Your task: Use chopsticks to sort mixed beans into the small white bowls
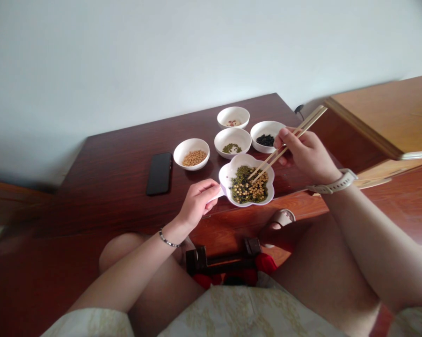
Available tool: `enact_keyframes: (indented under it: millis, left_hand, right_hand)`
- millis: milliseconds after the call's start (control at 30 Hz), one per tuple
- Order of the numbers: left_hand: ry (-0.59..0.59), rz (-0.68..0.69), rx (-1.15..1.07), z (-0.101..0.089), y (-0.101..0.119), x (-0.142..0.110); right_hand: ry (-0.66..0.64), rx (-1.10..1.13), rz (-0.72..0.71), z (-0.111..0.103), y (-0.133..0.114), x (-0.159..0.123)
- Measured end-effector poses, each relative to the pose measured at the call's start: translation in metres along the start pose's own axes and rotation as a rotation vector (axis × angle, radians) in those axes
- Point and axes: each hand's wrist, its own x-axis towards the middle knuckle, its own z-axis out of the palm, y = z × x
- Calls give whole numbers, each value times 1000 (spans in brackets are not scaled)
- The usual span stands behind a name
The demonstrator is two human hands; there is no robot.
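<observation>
My left hand [198,201] pinches the handle of a white flower-shaped dish [271,180] at the table's near edge. Mixed beans [246,187], green, black and tan, lie in it. In my right hand [307,152] is a pair of wooden chopsticks [302,128], their tips down among the beans. Just behind the dish stands a white bowl with a few green beans [232,148]. A bowl of black beans [265,140] is beside my right fingers. To the left is a bowl of tan beans [194,157], and farthest back a bowl with reddish and pale pieces [233,123].
A black phone [159,173] lies on the dark wooden table [116,159], left of the bowls. The pale wall [144,61] rises behind it. At right stands a lighter wooden cabinet [389,112]. My knees are below the near edge.
</observation>
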Motion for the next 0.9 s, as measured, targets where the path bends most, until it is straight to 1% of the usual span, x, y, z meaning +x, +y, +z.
enact_keyframes:
  millis: [200,333,433,567,667,800,900]
  left_hand:
    - [-13,10,-32,-2,-4,1]
    - [-1,7,-31,-2,-5,0]
    - [6,4,-35,-2,-5,-1]
    - [-13,6,-55,-5,-5,0]
    - [-33,-3,-57,-8,-7,1]
    - [-64,6,-90,-11,-9,1]
    - [-86,-12,-108,-11,-7,0]
  right_hand:
    - [34,-2,9,10,9,1]
    - [49,24,8,14,10,1]
    - [54,36,5,13,9,0]
    - [57,16,-10,8,8,1]
    - [78,22,14,6,8,4]
    - [112,65,43,7,9,6]
    - [116,104,32,10,8,8]
